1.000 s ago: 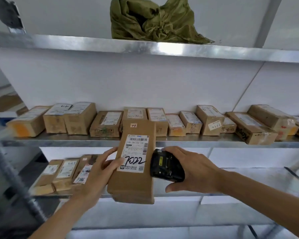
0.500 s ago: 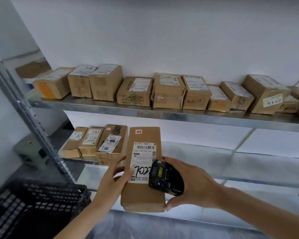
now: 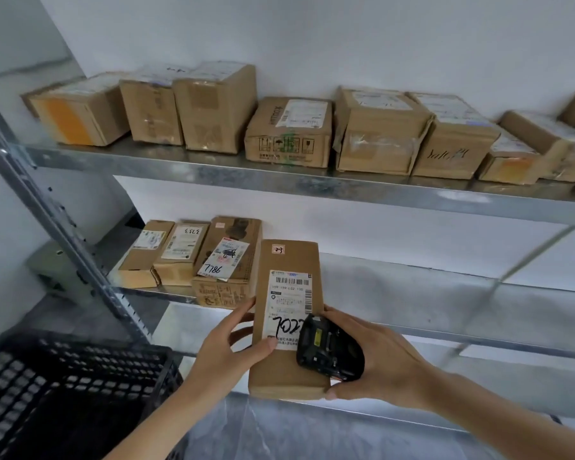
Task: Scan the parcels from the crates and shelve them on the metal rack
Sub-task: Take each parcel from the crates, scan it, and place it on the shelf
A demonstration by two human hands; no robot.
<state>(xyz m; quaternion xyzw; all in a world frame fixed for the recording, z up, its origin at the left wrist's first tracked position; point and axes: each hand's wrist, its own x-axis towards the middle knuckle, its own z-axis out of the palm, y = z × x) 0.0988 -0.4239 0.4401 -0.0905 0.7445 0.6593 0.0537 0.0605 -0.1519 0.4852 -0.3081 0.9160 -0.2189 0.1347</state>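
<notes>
At the lower left of the frame sits a black perforated plastic crate (image 3: 63, 390), beside the slanted grey upright of the galvanised metal rack (image 3: 312, 184). On the rack's upper shelf, across the top of the frame, runs a row of brown cardboard parcels (image 3: 289, 134) with white labels. On the shelf below, left of centre, three smaller brown parcels (image 3: 193, 257) lie side by side; the rightmost bears a label marked 7786. Just right of them, at centre frame, the left hand (image 3: 226, 353) grips the left edge of a long flat brown cardboard parcel (image 3: 287, 370), thumb pressed on its white barcode label. The right hand (image 3: 382, 363) curls round a black handheld scanner (image 3: 329, 353), held against the parcel's right side over the label, its thumb under the parcel's lower corner.
</notes>
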